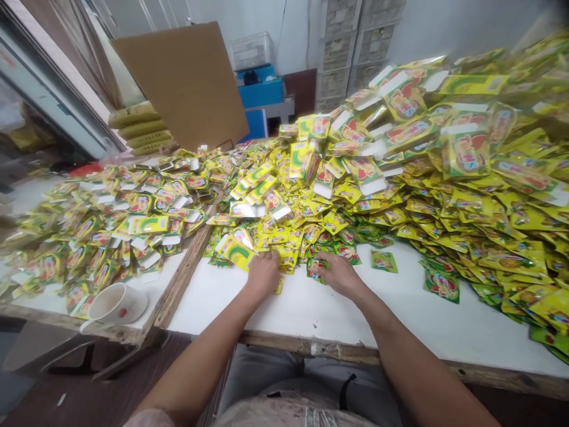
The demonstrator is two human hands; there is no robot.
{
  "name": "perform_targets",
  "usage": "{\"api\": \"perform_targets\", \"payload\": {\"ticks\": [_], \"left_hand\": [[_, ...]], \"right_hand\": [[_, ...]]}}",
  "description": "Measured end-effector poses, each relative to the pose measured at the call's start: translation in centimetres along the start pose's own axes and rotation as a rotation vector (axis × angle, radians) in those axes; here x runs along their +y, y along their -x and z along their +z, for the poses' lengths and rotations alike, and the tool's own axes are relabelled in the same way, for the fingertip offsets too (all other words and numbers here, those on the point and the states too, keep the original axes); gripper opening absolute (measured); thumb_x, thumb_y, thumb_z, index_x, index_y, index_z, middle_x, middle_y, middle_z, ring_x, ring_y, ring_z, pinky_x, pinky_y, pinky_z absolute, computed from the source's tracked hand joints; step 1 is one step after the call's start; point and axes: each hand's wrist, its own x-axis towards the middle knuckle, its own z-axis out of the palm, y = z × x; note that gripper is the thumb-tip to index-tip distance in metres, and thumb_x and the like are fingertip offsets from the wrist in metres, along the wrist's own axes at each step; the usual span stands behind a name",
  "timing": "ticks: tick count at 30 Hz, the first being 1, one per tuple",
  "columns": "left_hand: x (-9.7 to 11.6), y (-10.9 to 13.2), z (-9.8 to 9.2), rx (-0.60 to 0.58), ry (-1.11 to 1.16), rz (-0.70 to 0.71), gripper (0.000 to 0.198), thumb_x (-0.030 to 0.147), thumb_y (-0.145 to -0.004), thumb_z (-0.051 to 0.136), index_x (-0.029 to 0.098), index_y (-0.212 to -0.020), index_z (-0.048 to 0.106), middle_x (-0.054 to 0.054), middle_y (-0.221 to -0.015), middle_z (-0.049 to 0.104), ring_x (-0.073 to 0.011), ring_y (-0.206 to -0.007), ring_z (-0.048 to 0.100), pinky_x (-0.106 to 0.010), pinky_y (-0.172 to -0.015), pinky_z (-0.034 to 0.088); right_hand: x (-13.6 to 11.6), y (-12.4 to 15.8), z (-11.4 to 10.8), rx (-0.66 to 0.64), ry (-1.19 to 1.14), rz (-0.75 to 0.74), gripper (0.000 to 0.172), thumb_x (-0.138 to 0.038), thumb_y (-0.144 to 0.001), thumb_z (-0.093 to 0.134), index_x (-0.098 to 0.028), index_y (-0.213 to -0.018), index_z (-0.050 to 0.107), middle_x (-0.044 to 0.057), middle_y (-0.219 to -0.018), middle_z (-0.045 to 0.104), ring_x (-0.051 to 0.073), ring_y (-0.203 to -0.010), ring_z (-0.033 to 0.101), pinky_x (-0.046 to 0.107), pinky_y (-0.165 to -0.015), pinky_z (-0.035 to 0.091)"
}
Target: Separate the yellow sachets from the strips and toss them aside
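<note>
My left hand (265,271) is closed at the near end of a flat yellow-and-green carton (237,250), with its fingers curled. A small yellow sachet (278,286) shows beside that hand, partly hidden by it. To the right, my right hand (340,274) pinches a green sachet (315,270) with red fruit printed on it, low over the white tabletop (306,314). Just beyond both hands lies the edge of a heap of yellow sachets (288,237) and green sachets (351,252).
Open-flapped cartons (364,172) lie on the tall sachet heap (489,225) at right. More cartons (146,225) cover the left tabletop, beyond a wooden strip (189,270). A white mug (116,303) stands near the front edge. A large cardboard sheet (182,83) stands behind.
</note>
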Motion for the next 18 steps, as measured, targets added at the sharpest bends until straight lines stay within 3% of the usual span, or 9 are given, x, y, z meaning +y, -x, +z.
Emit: {"api": "perform_targets", "payload": {"ticks": [4,7,10,12,15,18], "left_hand": [[-2.3,-0.1,-0.9,0.067,0.078,-0.116,0.027,0.011,-0.079,0.044,0.015,-0.095,0.066,-0.011,-0.075,0.067,-0.0245,-0.073,0.061,-0.032,-0.066,0.041],[-3.1,0.7,-1.5,0.173,0.617,-0.295,0.023,0.032,-0.081,0.051,0.017,-0.092,0.064,-0.002,-0.062,0.061,-0.0173,-0.056,0.055,-0.027,-0.056,0.038],[-2.4,1.6,-1.3,0.159,1.215,-0.395,0.032,0.040,-0.066,0.068,0.016,-0.085,0.061,0.001,-0.063,0.059,-0.0117,-0.052,0.051,-0.023,-0.053,0.038],[-1.6,2.0,-0.8,0.151,1.402,-0.440,0.038,0.041,-0.059,0.074,0.015,-0.083,0.060,0.002,-0.063,0.059,-0.0100,-0.052,0.050,-0.022,-0.053,0.038],[-0.6,2.5,0.0,0.118,1.336,-0.451,0.036,0.042,-0.060,0.073,0.016,-0.082,0.061,0.004,-0.056,0.054,-0.0087,-0.047,0.047,-0.020,-0.048,0.035],[0.2,2.9,0.3,-0.057,1.071,-0.375,0.025,0.037,-0.066,0.068,0.017,-0.080,0.063,0.004,-0.052,0.054,-0.0103,-0.043,0.048,-0.021,-0.045,0.034]], "right_hand": [[-0.2,0.0,0.2,0.021,-0.131,-0.013,0.029,-0.038,-0.074,0.057,-0.022,-0.095,0.068,0.002,-0.063,0.063,0.021,-0.056,0.056,0.031,-0.058,0.041],[-0.7,0.1,0.5,0.020,-0.297,-0.023,0.032,-0.043,-0.075,0.055,-0.022,-0.098,0.065,-0.004,-0.050,0.050,0.015,-0.045,0.043,0.027,-0.050,0.034],[-1.4,0.2,0.7,-0.017,-0.456,-0.001,0.034,-0.046,-0.072,0.058,-0.020,-0.093,0.063,-0.007,-0.048,0.041,0.011,-0.042,0.032,0.024,-0.045,0.027],[-1.6,0.3,0.7,-0.046,-0.521,0.020,0.035,-0.046,-0.070,0.060,-0.019,-0.092,0.063,-0.006,-0.051,0.044,0.010,-0.043,0.032,0.024,-0.045,0.026],[-1.4,0.3,0.7,-0.085,-0.449,0.041,0.034,-0.043,-0.069,0.061,-0.018,-0.092,0.065,-0.006,-0.048,0.039,0.010,-0.045,0.032,0.024,-0.047,0.024],[-0.5,0.1,0.5,-0.135,-0.336,0.044,0.031,-0.039,-0.064,0.066,-0.019,-0.087,0.067,-0.007,-0.046,0.037,0.011,-0.046,0.034,0.023,-0.047,0.023]]}}
